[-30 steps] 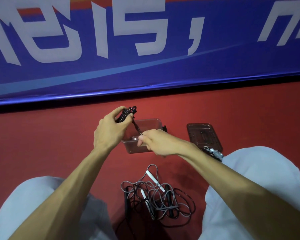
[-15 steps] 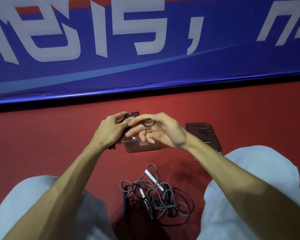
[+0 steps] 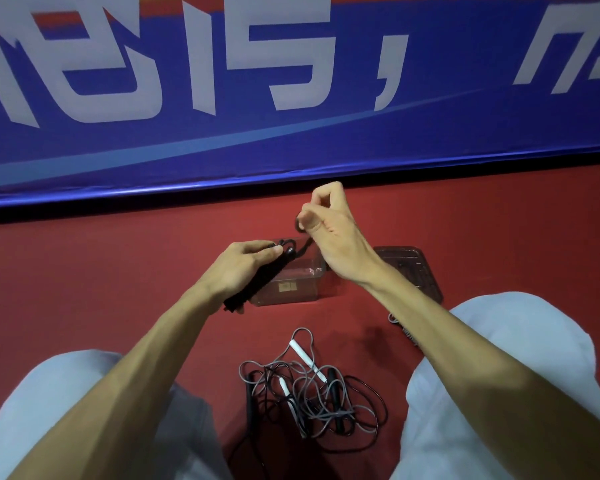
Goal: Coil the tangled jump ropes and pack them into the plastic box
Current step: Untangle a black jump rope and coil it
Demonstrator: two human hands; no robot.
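One black rope (image 3: 257, 281) stretches between left fingers (image 3: 255, 247) and right fingers (image 3: 321, 199).

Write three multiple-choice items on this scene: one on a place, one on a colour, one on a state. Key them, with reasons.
1. Where does the tangled pile lie?
A. in the plastic box
B. on the floor between the knees
C. on the lid

2. What colour is the rope bundle in the left hand?
A. black
B. white
C. yellow

3. How is the plastic box?
A. closed
B. open, lid beside it
C. upside down

Key:
1 B, the pile sits on the red floor, nearer the person than the box.
2 A, the gripped bundle is black.
3 B, the lid lies on the floor to the box's right.
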